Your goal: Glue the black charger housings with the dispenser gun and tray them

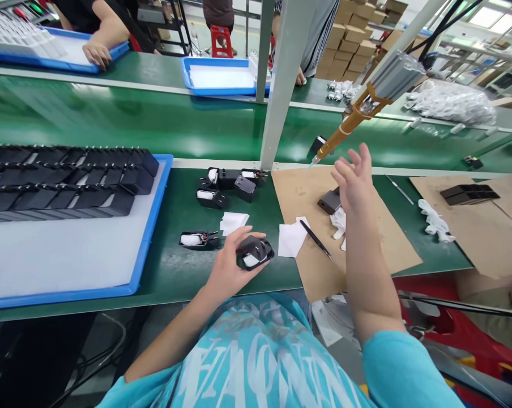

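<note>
My left hand (pixel 227 272) grips a small black plastic housing (pixel 255 253), tilted so that its open side with a white part inside shows. My right hand (pixel 355 180) is raised over the brown paper (pixel 392 249), its fingers apart and nothing in them. Just left of that hand hangs an amber dispensing syringe (pixel 343 131), its thin tip pointing down. Below the hand, a black box-shaped part (pixel 329 200) lies beside a crumpled white glove (pixel 338 220). A similar open housing (pixel 199 240) with a white part and wires rests left of my left hand.
Several black housings (pixel 210 198) lie behind my left hand. A blue-rimmed tray (pixel 148 226) with rows of black housings fills the left. A black pen or tweezers (pixel 316 239) lies across white paper (pixel 290 240). An upright metal post (pixel 281 85) stands mid-bench. People work across the bench.
</note>
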`<state>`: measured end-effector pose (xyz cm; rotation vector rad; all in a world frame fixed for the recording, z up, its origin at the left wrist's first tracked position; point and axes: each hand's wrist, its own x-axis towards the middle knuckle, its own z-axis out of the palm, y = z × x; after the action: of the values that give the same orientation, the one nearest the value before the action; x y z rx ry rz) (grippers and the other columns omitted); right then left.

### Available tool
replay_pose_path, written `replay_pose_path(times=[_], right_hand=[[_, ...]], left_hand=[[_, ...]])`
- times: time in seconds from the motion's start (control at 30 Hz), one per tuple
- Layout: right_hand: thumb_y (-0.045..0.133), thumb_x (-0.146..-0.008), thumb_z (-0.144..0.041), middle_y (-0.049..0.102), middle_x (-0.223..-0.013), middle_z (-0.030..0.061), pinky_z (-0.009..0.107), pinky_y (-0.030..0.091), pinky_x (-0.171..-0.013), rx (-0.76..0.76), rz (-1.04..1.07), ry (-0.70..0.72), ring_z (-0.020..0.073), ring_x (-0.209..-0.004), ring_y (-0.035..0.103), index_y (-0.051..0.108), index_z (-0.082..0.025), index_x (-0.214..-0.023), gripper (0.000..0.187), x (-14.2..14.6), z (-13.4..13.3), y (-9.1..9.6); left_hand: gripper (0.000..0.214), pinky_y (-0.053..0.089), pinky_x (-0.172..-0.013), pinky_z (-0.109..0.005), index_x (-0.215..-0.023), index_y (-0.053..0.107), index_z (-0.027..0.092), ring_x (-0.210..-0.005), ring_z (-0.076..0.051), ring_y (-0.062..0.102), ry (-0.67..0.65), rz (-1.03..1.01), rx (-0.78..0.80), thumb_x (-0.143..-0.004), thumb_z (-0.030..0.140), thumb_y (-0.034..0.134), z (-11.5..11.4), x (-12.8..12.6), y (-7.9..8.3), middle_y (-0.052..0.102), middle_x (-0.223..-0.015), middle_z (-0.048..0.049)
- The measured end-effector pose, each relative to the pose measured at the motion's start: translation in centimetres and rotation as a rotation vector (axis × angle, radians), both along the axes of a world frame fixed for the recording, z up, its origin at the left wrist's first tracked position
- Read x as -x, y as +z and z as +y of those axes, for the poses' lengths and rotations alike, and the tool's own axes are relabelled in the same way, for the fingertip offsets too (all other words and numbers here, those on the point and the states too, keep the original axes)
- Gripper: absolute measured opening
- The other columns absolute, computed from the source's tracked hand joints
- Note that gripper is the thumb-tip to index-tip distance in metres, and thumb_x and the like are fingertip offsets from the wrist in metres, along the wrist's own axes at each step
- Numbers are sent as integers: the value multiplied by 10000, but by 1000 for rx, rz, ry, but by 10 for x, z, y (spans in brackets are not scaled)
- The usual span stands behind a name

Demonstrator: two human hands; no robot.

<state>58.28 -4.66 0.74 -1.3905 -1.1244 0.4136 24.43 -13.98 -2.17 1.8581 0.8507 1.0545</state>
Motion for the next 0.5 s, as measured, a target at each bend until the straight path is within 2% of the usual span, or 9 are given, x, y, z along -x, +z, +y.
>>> replay_pose_path(times=[0.07, 0.1, 0.17, 0.23, 0.37, 0.5], right_hand=[[728, -688, -526, 343, -1483, 65, 535, 521, -881, 23, 69, 7, 310, -1352, 432, 272, -471, -1422, 866, -11, 36, 5], [742, -669, -519, 366, -1461, 60, 526, 525, -864, 32, 101, 30, 304, -1340, 443, 289, -472, -1407, 868, -13, 51, 6], [750, -651, -502, 462, -1361, 41, 469, 542, -821, 29, 172, 94, 272, -1259, 518, 360, -456, -1352, 804, -9, 72, 7], [761, -630, -470, 538, -1227, 15, 385, 547, -769, 0, 242, 145, 233, -1144, 595, 452, -411, -1260, 705, 1, 82, 7], [794, -584, -385, 558, -1111, -17, 283, 523, -706, -16, 365, 143, 154, -903, 677, 521, -341, -1132, 614, 24, 77, 7], [763, -655, -454, 598, -1095, -26, 283, 529, -691, -21, 457, 182, 95, -689, 658, 516, -351, -1158, 569, 56, 48, 13]], left_hand=[[652, 560, -859, -324, -1310, 316, 256, -1009, -186, 699, 22, 8, -8, -809, 247, 733, -1, 3, -2, 705, -1147, -92], [650, 561, -862, -327, -1309, 318, 258, -1004, -188, 703, 29, 23, 8, -809, 252, 733, -2, 5, -3, 712, -1132, -84], [635, 556, -885, -340, -1304, 340, 262, -1023, -200, 703, 43, 72, 75, -806, 265, 735, -3, 10, -5, 720, -1115, -71], [607, 546, -919, -357, -1289, 388, 263, -1063, -217, 693, 53, 140, 141, -796, 273, 742, -5, 16, -9, 706, -1153, -71], [581, 546, -930, -375, -1286, 451, 250, -1079, -232, 683, 38, 285, 195, -785, 254, 743, -9, 28, -20, 647, -1266, -91], [473, 521, -984, -386, -1267, 513, 250, -1153, -228, 641, -28, 350, 123, -831, 248, 697, -11, 36, -24, 649, -1281, -70]])
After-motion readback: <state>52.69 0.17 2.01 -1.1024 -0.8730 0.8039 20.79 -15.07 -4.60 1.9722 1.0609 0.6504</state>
